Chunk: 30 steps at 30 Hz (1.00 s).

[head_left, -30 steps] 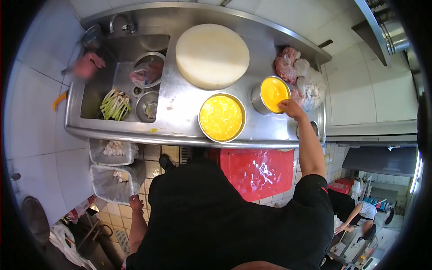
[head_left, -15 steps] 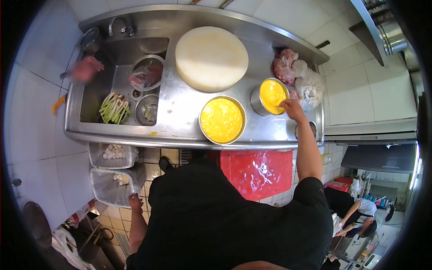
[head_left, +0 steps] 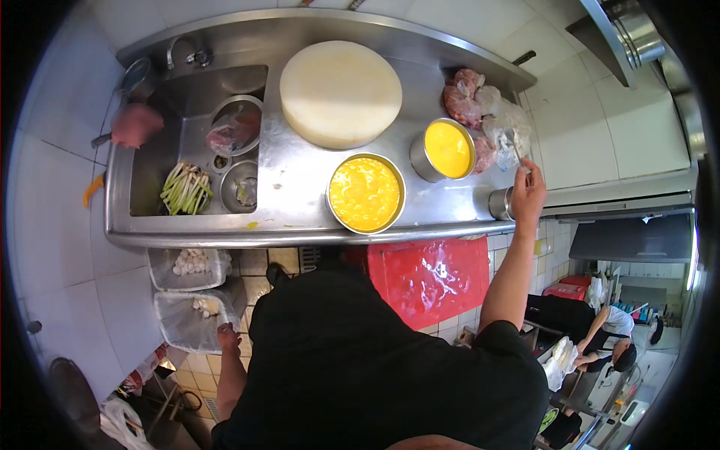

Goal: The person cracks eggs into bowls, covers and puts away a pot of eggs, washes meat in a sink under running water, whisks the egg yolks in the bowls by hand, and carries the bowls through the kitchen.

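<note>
My right hand (head_left: 528, 193) is above the counter's right end, fingers closed around what looks like a thin metal utensil (head_left: 517, 144); its exact kind is unclear. Beside that hand stands a small metal cup (head_left: 501, 204). To its left is a deep metal pot (head_left: 448, 149) with smooth yellow liquid like beaten egg. A wider metal bowl (head_left: 365, 193) near the counter's front edge holds bubbly yellow liquid. My left hand (head_left: 229, 339) hangs low next to a lined bin (head_left: 187, 330), fingers loosely apart and nothing seen in them.
A thick round cutting block (head_left: 341, 94) stands on the steel counter. Bagged meat (head_left: 463, 97) lies at the back right. The sink (head_left: 161, 135) holds green onions (head_left: 186, 189) and metal bowls. Below is a red surface (head_left: 431, 281). Another person (head_left: 615, 330) works at far right.
My right hand has moved from the rim of the deep pot to the right, near the small cup. The view has shifted slightly, and my left hand stays low by the bin.
</note>
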Each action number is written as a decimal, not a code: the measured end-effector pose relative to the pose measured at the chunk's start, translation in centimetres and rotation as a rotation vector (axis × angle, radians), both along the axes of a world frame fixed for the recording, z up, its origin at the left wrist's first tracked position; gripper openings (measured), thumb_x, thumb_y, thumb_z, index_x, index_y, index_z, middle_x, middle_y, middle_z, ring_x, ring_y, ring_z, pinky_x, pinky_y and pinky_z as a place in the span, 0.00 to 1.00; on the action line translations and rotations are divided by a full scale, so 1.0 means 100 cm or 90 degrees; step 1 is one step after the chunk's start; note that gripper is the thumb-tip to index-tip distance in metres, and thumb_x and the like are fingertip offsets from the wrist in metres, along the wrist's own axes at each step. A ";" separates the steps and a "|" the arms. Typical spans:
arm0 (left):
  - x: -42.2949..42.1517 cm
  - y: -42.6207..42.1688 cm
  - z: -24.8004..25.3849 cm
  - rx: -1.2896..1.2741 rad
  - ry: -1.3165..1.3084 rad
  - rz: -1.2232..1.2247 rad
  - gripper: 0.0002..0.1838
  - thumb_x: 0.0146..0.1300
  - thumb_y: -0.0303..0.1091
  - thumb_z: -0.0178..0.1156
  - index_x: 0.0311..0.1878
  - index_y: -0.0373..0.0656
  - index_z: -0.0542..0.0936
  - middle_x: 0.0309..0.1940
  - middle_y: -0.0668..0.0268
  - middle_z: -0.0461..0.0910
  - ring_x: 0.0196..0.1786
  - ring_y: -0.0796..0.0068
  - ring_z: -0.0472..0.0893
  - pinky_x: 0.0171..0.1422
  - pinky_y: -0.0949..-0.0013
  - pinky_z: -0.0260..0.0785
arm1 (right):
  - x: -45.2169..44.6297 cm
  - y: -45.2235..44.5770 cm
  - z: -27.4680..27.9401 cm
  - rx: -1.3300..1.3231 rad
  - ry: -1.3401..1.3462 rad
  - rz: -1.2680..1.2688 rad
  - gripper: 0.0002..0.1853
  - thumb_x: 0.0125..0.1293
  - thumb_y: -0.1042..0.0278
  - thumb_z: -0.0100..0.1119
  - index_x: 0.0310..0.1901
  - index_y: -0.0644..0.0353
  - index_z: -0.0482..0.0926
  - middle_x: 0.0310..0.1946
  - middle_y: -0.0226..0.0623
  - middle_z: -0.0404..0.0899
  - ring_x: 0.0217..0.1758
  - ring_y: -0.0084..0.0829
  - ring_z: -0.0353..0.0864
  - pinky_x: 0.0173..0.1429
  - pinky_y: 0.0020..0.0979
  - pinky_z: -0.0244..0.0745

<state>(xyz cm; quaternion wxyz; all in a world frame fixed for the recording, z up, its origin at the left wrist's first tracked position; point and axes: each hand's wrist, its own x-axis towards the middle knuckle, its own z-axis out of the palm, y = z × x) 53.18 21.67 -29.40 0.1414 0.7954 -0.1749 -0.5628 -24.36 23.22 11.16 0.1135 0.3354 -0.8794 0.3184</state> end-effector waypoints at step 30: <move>-0.274 -0.220 0.297 -0.610 0.179 -0.218 0.10 0.68 0.29 0.56 0.50 0.40 0.79 0.45 0.66 0.82 0.48 0.77 0.78 0.56 0.72 0.70 | 0.166 -0.152 -0.085 -0.172 -0.633 0.349 0.11 0.77 0.61 0.45 0.48 0.56 0.75 0.19 0.18 0.61 0.19 0.10 0.56 0.21 0.19 0.51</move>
